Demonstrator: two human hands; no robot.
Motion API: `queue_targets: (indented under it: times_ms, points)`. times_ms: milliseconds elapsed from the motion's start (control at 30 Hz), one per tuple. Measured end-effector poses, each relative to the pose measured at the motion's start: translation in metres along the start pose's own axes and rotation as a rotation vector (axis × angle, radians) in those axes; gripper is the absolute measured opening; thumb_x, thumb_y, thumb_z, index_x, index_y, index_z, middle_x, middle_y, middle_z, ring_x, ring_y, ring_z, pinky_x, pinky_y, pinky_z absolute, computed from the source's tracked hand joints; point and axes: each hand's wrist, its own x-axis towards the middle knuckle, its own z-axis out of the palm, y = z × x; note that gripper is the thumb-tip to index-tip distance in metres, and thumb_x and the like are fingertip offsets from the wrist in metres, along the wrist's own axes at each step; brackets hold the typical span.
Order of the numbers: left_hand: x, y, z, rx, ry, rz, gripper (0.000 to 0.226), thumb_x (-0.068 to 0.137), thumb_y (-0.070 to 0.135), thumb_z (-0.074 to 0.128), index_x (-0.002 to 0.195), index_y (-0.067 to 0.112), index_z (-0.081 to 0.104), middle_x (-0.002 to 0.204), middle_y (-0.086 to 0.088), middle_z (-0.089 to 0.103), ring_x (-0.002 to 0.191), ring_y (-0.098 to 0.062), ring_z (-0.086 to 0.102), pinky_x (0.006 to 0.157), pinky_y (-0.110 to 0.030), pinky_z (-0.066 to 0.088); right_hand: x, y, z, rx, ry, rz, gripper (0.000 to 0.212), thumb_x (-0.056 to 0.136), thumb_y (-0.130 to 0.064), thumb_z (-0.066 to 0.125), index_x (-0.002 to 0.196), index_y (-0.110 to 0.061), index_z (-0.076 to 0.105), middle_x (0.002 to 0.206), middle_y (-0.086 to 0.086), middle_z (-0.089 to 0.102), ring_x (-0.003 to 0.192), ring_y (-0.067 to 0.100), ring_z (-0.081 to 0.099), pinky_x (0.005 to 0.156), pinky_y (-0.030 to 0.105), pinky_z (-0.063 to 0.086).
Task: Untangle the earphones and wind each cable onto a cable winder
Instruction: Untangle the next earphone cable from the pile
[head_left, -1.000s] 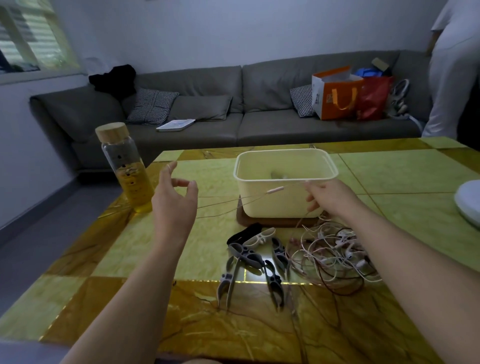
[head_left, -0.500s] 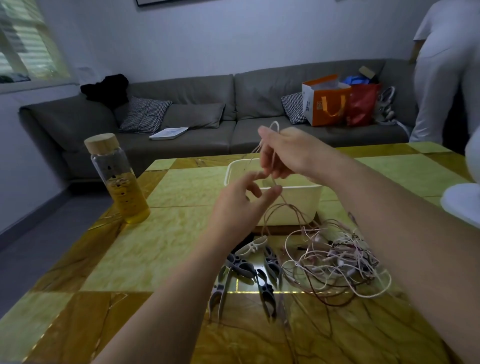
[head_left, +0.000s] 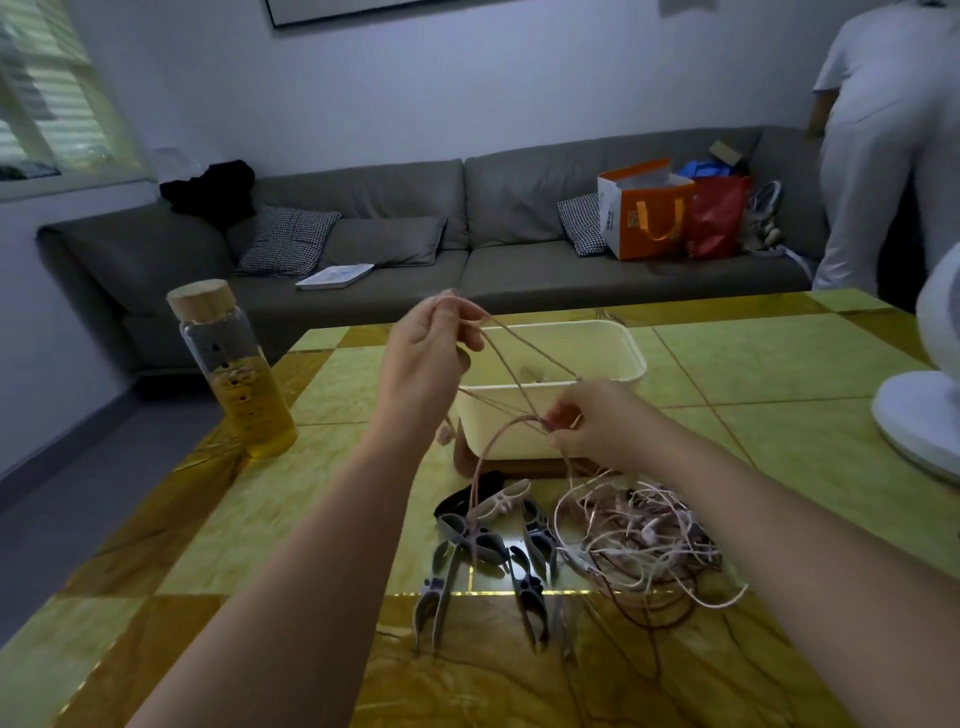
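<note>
My left hand pinches the pink cable at frame centre; my right hand pinches it lower, before the cream tub. The earphone tangle lies lower right, the cable winders beside it.

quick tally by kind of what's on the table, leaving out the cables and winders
bottle: 1
cream tub: 1
brown board under the tub: 1
white appliance base: 1
total: 4
</note>
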Motion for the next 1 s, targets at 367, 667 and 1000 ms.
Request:
queue_targets:
  times_ms: [367,667,1000]
  points:
    - [-0.002,0.001,-0.013,-0.397,0.228,-0.230,0.037,0.105,0.033,0.033,0.083,0.014,0.056,0.070,0.001,0.052,0.045,-0.004,0.038,0.048,-0.019,0.029,-0.011,0.049,0.043,0.048,0.719,-0.482,0.034,0.081,-0.014,0.066,0.114,-0.012,0.059,0.123,0.007,0.048,0.078,0.007,0.059,0.072,0.017,0.056]
    - [0.002,0.003,-0.021,-0.437,0.421,-0.160,0.042,0.106,0.036,0.029,0.080,0.016,0.055,0.066,0.004,0.053,0.052,-0.006,0.040,0.051,-0.020,0.031,-0.010,0.063,0.060,0.188,0.194,0.088,0.026,0.099,-0.031,0.048,0.081,-0.020,0.063,0.059,-0.004,0.059,0.039,-0.002,0.046,0.042,0.011,0.035]
    - [0.016,-0.005,-0.048,-0.580,0.721,-0.098,0.038,0.106,0.035,0.028,0.084,0.017,0.053,0.073,0.002,0.057,0.048,-0.008,0.036,0.046,-0.021,0.026,-0.011,0.090,0.022,0.842,0.653,0.461,0.038,0.104,-0.019,0.035,0.072,-0.007,0.053,0.067,0.010,0.055,0.046,0.020,0.053,0.049,0.027,0.043]
